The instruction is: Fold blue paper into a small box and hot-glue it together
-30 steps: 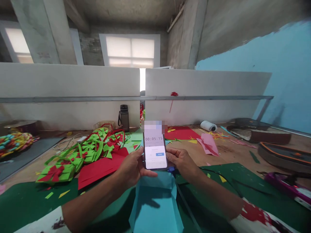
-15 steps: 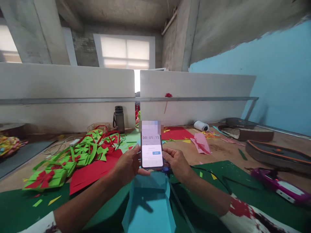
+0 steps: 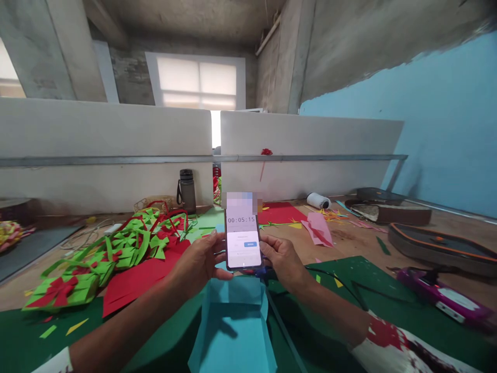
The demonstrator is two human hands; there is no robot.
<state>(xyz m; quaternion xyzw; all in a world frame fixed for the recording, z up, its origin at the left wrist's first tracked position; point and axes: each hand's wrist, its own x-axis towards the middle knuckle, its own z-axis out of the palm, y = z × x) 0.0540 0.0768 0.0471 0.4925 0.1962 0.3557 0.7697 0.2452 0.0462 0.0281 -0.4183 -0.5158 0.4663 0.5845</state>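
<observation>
A smartphone [image 3: 244, 233] stands upright before me, its lit screen reading 00:05:15. My left hand [image 3: 205, 255] holds its left edge, with some fingertips reaching behind the case and others below, slightly apart. At the right edge, my right hand [image 3: 280, 254] grips the phone between thumb and fingers. Beneath the hands lies a folded light-blue paper piece [image 3: 237, 324] with raised side flaps. A blue object [image 3: 263, 273], mostly hidden, sits just under the phone's lower right corner beside a dark cable.
Green paper bags with red bows [image 3: 58, 290] lie left, beside red paper sheets [image 3: 145, 280]. A dark bottle [image 3: 187, 190] stands behind them. On the right are a purple device [image 3: 446, 298], an open case [image 3: 442, 246] and pink paper [image 3: 317, 229]. A green mat [image 3: 361, 280] covers the near table.
The view has shifted slightly to the right. My left hand's fingers have loosened a little at the phone's edge. The right hand keeps its grip, and the screen reading is the same.
</observation>
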